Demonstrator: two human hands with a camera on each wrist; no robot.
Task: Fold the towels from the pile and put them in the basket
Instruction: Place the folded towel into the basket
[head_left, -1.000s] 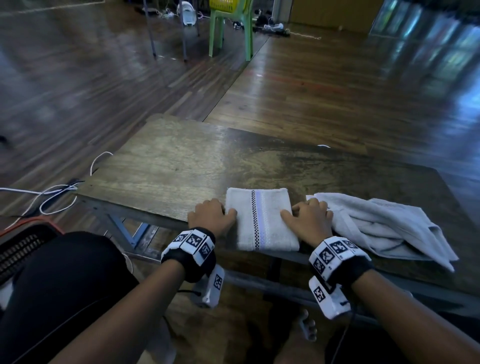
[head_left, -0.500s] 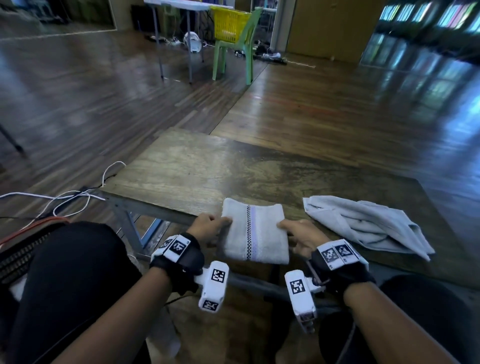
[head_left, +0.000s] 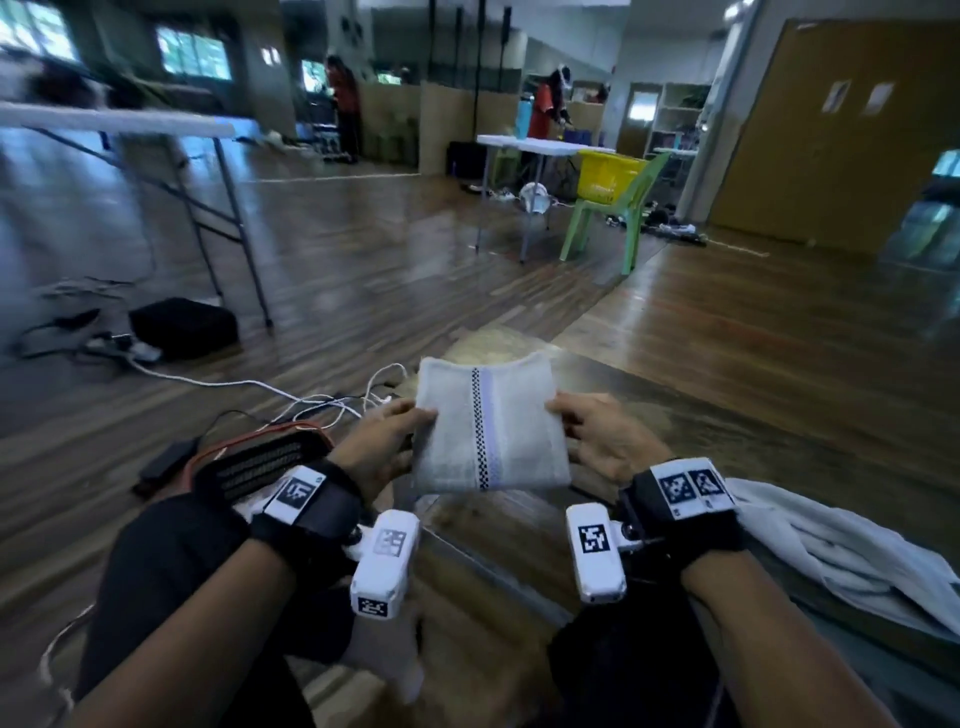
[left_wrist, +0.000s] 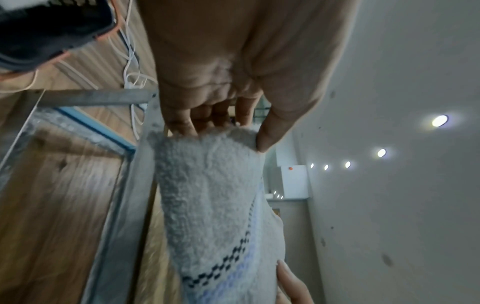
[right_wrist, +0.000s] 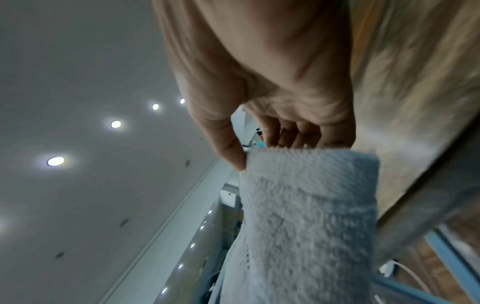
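Note:
A folded white towel (head_left: 491, 426) with a dark checked stripe and a pale blue band hangs in the air above the table's left corner. My left hand (head_left: 387, 441) pinches its left edge, thumb on top and fingers underneath. My right hand (head_left: 592, 439) pinches its right edge the same way. The left wrist view shows the folded towel (left_wrist: 207, 205) under the thumb of my left hand (left_wrist: 228, 133); the right wrist view shows the towel (right_wrist: 306, 216) caught by my right hand (right_wrist: 259, 152). A dark basket (head_left: 260, 460) with an orange rim sits on the floor at my left, partly hidden by my arm.
A loose grey towel (head_left: 841, 551) lies crumpled on the wooden table (head_left: 701, 415) at the right. White cables (head_left: 311, 400) and a black box (head_left: 182, 327) lie on the floor to the left. A green chair (head_left: 613, 208) holding a yellow basket stands far back.
Both hands took hold of the folded towel's side edges and lifted it off the table, carrying it to the left. My head has tilted up and turned left.

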